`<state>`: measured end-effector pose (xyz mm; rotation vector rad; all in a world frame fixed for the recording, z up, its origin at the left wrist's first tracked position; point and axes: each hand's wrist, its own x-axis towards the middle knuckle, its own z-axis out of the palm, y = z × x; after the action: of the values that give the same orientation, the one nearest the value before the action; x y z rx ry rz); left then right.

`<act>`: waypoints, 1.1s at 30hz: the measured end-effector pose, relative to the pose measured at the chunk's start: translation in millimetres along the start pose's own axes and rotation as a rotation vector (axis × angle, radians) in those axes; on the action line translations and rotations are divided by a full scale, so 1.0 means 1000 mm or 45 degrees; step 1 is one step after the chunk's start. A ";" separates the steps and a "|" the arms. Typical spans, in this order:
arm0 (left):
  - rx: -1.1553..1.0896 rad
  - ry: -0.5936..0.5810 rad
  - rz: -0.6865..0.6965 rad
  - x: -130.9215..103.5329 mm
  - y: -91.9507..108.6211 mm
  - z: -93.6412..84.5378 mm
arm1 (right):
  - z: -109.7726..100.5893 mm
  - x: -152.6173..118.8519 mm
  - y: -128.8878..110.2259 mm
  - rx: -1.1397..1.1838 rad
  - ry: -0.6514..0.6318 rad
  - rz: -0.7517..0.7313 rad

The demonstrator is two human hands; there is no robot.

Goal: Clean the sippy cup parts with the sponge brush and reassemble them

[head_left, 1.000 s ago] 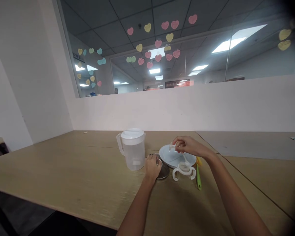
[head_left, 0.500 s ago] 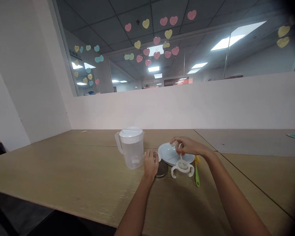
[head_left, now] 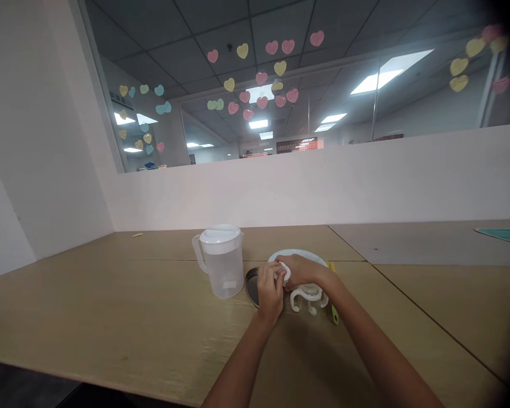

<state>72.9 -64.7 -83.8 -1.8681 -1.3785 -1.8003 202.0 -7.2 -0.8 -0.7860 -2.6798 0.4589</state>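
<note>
My left hand (head_left: 271,289) is closed around a small round white piece (head_left: 286,273), which shows between its fingers. My right hand (head_left: 297,271) meets it from the right, its fingers curled and mostly hidden; what it holds is hidden too. Behind the left hand a dark round pan (head_left: 251,284) stands tilted. Below the right wrist is a white holder with curved arms (head_left: 308,296) and a clear part. A white plate (head_left: 297,252) lies behind the hands, partly covered. Left of them stands a clear pitcher (head_left: 224,272) with a white lid and handle.
A green-handled utensil (head_left: 335,315) with a yellow end lies right of the white holder, partly behind my right arm. A teal piece (head_left: 505,234) lies at the far right of the table (head_left: 131,317). A wall (head_left: 221,195) with a window rises behind.
My right hand has come down and left from above the plate to meet my left hand. The left hand has lifted the white piece, and the pan now tilts. The view has turned slightly right.
</note>
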 end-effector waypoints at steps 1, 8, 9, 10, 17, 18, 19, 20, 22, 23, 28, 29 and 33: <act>-0.042 0.041 -0.044 0.002 0.004 0.000 | 0.003 0.003 -0.002 0.004 0.033 -0.025; -0.691 0.444 -0.594 0.020 0.027 0.004 | 0.001 0.002 -0.011 0.294 0.164 -0.249; -0.793 0.453 -0.637 0.023 0.029 0.004 | 0.001 0.001 -0.012 0.311 0.193 -0.254; -0.869 0.436 -0.664 0.025 0.031 0.005 | 0.002 0.000 -0.012 0.316 0.229 -0.241; -0.480 0.130 -0.418 0.022 0.045 -0.007 | 0.013 -0.013 -0.011 0.000 0.653 0.034; -0.375 0.093 -0.330 0.022 0.048 -0.009 | 0.012 -0.015 -0.009 -0.053 0.703 0.042; -0.287 0.054 -0.236 0.022 0.050 -0.010 | 0.010 -0.017 -0.008 -0.096 0.741 0.048; -0.215 0.017 -0.142 0.023 0.051 -0.011 | 0.009 -0.019 -0.006 -0.127 0.772 0.051; -0.130 -0.036 0.000 0.028 0.053 -0.011 | 0.006 -0.023 -0.002 -0.134 0.812 0.058; -0.118 -0.062 0.038 0.030 0.053 -0.010 | 0.005 -0.024 0.000 -0.101 0.824 0.066; -0.190 -0.224 0.002 0.027 0.041 -0.007 | 0.001 -0.035 0.019 0.453 0.787 0.170; -0.194 -0.257 -0.009 0.022 0.036 -0.006 | 0.002 -0.038 0.022 0.594 0.773 0.176; -0.124 -0.514 0.046 -0.001 0.012 -0.003 | 0.013 -0.052 0.031 0.940 0.724 0.163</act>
<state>79.8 -73.7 -78.8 -2.3903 -1.3828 -1.5541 253.5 -14.6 -34.8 -0.7093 -1.7486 0.9992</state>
